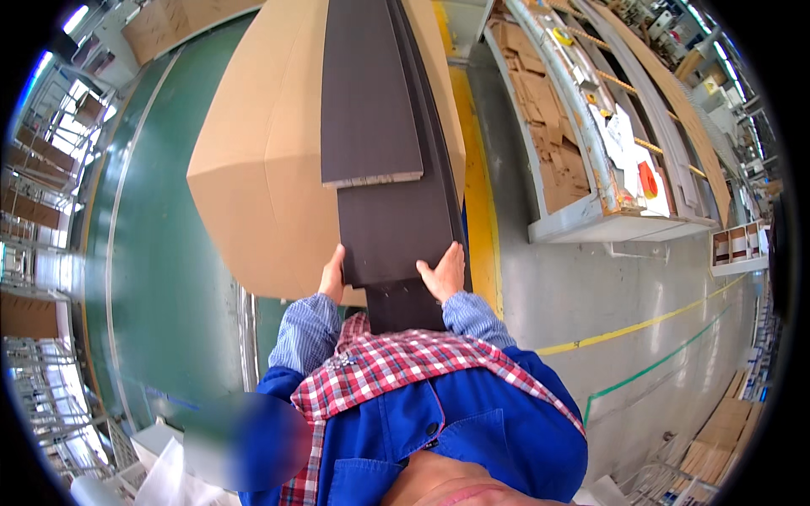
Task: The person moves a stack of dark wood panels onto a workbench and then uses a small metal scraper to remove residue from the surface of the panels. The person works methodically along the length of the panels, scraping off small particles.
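A long dark brown panel (pixel 370 95) lies at the far end of a stack, its pale cut edge facing me. Beneath it, a second dark panel (pixel 398 221) extends towards my body. My left hand (pixel 332 276) holds this second panel by its left edge near the close end. On the opposite side, my right hand (pixel 445 273) grips the right edge, thumb over the top face. A further dark panel (pixel 405 308) shows below, reaching to my apron (pixel 392 367). The undersides of the panels and some of my fingers are hidden.
Large brown cardboard (pixel 247 209) lies under the panels. To the right stands a metal-framed rack (pixel 569 218) with cardboard scraps (pixel 544 120), paper (pixel 623 148) and an orange object (pixel 647 179) on it. A yellow strip (pixel 482 209) marks the floor beside the stack.
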Demonstrator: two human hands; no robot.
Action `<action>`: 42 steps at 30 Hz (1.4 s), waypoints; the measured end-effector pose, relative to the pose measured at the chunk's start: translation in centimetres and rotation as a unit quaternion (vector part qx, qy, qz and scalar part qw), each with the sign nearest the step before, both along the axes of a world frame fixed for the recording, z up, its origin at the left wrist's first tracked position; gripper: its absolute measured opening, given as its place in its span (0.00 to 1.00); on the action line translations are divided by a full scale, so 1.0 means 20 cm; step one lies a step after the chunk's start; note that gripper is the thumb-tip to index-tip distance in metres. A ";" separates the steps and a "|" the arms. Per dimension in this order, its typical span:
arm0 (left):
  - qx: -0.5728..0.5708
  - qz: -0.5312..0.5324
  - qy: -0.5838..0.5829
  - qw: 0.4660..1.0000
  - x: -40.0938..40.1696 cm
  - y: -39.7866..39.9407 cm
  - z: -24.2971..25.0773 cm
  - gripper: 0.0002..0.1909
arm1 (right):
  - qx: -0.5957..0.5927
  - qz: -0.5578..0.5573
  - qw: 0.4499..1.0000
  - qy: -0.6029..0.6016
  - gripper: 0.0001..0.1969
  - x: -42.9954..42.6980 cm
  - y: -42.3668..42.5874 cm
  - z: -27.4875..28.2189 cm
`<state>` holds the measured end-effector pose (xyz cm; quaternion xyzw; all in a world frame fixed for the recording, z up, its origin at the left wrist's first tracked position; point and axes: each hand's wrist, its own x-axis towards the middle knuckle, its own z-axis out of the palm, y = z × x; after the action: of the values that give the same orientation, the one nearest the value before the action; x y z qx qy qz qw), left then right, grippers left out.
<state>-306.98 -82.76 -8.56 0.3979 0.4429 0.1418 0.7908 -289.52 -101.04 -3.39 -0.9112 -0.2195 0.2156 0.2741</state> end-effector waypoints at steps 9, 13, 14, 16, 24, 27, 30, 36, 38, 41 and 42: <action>0.302 -0.120 0.315 0.892 -0.06 0.23 0.09 0.36 | -0.021 -0.055 0.997 -0.056 0.50 -0.29 0.21 0.07; 0.162 -0.085 0.232 0.955 -0.09 0.29 0.13 0.37 | 0.023 -0.089 0.991 -0.099 0.48 -0.38 0.28 0.10; 0.104 -0.070 0.184 0.975 -0.10 0.33 0.05 0.36 | 0.034 -0.089 0.991 -0.097 0.47 -0.39 0.30 0.11; 0.043 -0.077 0.125 0.988 -0.14 0.38 0.11 0.36 | 0.052 -0.100 0.990 -0.085 0.47 -0.42 0.32 0.10; 0.098 -0.008 0.164 0.982 -0.52 0.89 0.16 0.35 | 0.242 -0.047 0.963 0.106 0.44 -0.72 0.56 0.13; 0.128 -0.017 0.181 0.975 -0.65 1.09 0.25 0.35 | 0.414 -0.032 0.835 0.360 0.23 -0.80 0.66 0.14; 0.080 -0.047 0.190 0.977 -0.76 1.30 0.21 0.34 | 0.319 -0.060 0.785 0.527 0.09 -0.81 0.71 0.06; 0.190 -0.013 0.178 0.965 -0.88 1.42 0.05 0.36 | 0.272 -0.019 0.693 0.667 0.13 -0.80 0.90 -0.09; 0.138 -0.039 0.209 0.967 -0.86 1.44 0.03 0.38 | 0.251 -0.031 0.697 0.671 0.15 -0.79 0.96 -0.10; 0.182 -0.021 0.224 0.957 -0.88 1.42 0.00 0.38 | 0.281 -0.048 0.693 0.662 0.16 -0.82 0.99 -0.12; 0.186 -0.009 0.214 0.959 -0.89 1.42 -0.01 0.37 | 0.274 -0.052 0.694 0.664 0.17 -0.83 1.00 -0.12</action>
<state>-324.83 -54.44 -8.69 0.5631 0.5638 0.1259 0.5910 -306.11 -81.13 -5.82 -0.4258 0.0180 0.6798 0.5969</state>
